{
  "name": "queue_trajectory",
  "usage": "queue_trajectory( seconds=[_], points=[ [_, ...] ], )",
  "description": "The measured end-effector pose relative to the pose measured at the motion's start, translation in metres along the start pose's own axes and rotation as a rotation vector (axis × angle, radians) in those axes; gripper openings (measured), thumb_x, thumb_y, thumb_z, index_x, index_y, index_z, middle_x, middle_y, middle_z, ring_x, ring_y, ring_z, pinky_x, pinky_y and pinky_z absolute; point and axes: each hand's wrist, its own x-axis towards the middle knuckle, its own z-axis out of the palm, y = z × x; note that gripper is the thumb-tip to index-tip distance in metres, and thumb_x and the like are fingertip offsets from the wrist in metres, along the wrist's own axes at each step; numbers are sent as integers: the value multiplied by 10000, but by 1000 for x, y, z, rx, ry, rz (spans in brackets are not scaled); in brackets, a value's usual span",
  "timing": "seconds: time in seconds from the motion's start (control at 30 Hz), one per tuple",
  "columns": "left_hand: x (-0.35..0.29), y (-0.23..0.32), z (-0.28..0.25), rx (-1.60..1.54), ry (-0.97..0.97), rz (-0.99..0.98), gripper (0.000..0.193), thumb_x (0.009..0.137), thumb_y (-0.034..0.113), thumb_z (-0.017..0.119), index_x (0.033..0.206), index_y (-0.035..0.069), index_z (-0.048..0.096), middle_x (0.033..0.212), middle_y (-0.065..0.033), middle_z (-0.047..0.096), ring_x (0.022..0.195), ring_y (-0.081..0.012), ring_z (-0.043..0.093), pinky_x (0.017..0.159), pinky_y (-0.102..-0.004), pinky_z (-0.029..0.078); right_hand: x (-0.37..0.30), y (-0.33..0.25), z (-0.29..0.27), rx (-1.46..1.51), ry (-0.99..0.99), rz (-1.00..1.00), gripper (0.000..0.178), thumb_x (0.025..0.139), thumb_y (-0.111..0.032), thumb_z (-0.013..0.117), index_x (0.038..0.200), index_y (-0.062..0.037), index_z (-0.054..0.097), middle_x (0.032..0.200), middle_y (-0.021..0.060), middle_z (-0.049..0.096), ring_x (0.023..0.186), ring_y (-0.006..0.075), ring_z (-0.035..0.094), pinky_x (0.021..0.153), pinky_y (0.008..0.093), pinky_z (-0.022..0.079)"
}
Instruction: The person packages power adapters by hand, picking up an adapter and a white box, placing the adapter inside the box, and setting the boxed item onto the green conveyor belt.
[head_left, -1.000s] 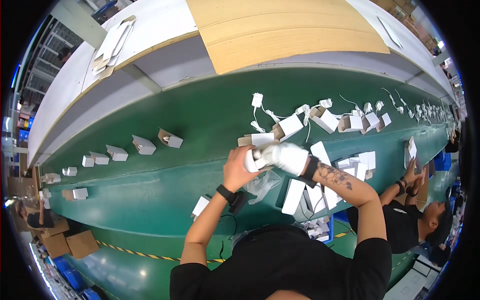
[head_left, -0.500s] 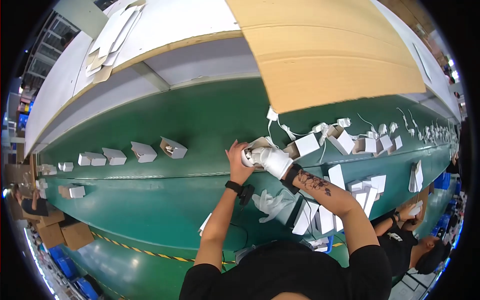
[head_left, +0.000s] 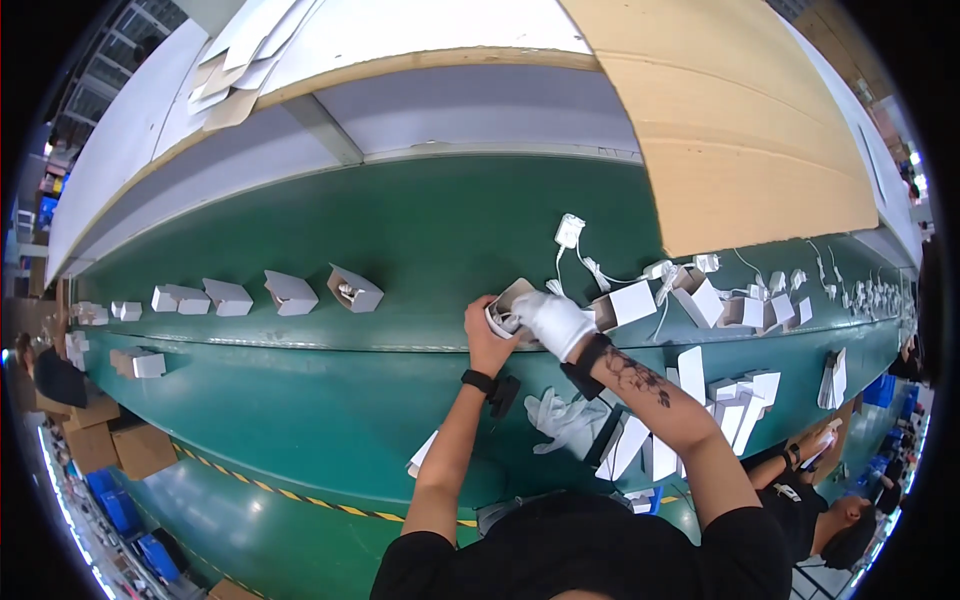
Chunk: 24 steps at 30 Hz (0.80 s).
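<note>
The scene was evenly and brightly lit from overhead; shadows were soft and short, the faintest lying under the small white cardboard boxes (head_left: 290, 292) on the long green conveyor belt (head_left: 300, 400); the pale white shelf top (head_left: 420, 30) at the far side was nearly washed out, and glare flared at the far right rim; fisheye distortion bowed the belt's straight edges into arcs; a black vignette ringed the frame; detail near the left and right edges was smeared and soft, while the centre stayed sharp.
</note>
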Motion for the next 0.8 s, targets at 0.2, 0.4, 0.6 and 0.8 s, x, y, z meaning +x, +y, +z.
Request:
queue_trajectory(
  seconds=[0.2,0.4,0.6,0.8],
  points=[
    [11,21,-23,113,-247,176,917,529,182,860,1309,56,393,1100,-128,493,1071,-288,474,931,-354,398,-11,11,-1,47,-40,125,157,774,-149,564,899,-85,634,856,130,645,805,310,644,727,407,508],
    [29,0,-58,13,-559,40,808,561,156,846,1257,51,449,1099,-118,488,1071,-280,471,903,-353,407,-9,-3,0,160,-87,44,177,823,-239,545,930,-124,628,880,106,620,813,302,614,733,407,494],
    [3,4,-61,78,-496,3,723,592,140,831,1194,48,441,1098,-123,487,1068,-274,473,905,-343,403,-12,-23,10,119,143,14,163,806,-268,555,833,-119,616,796,86,619,745,275,613,693,404,477],
    [-19,-1,-59,120,-275,63,692,619,104,812,1176,56,405,1071,-124,501,1005,-264,501,889,-336,407,-10,-36,15,-10,165,75,171,786,-286,570,715,-132,592,703,56,603,652,254,593,610,395,449]
  ],
)
